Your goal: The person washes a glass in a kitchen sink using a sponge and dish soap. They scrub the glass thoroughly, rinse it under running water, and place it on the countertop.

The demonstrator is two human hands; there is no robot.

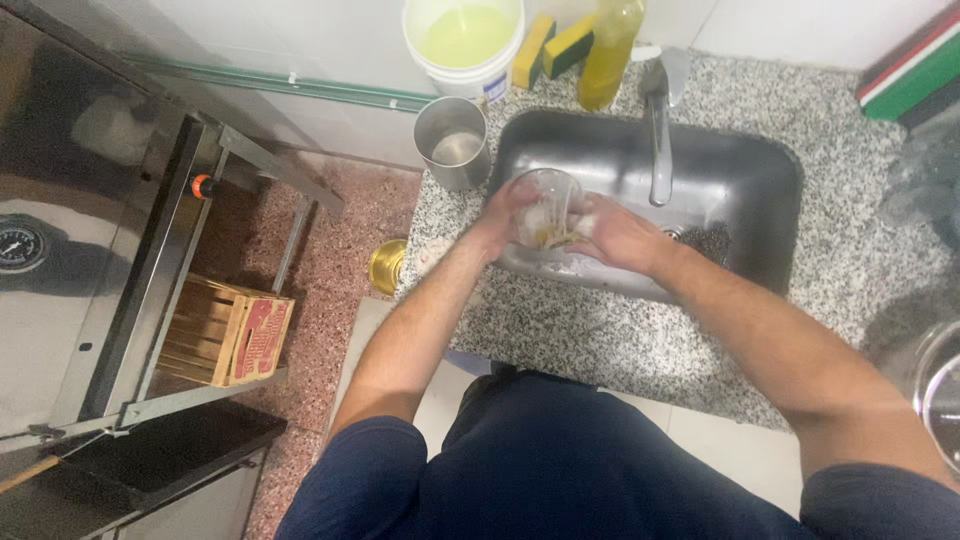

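While the clear glass (548,205) is gripped around its side by the left hand (503,215) over the near-left corner of the steel sink (740,175), a sponge, mostly hidden, seems to be pressed against it by the closed right hand (615,235). For a decent scrub, the glass is probably best kept low over the basin and turned slowly. Behind, the faucet (658,140) is seen, then a metal cup (452,142), yellow sponges (550,45), a soap bottle (610,45) and a white bucket (465,40) on the granite surface (850,270).
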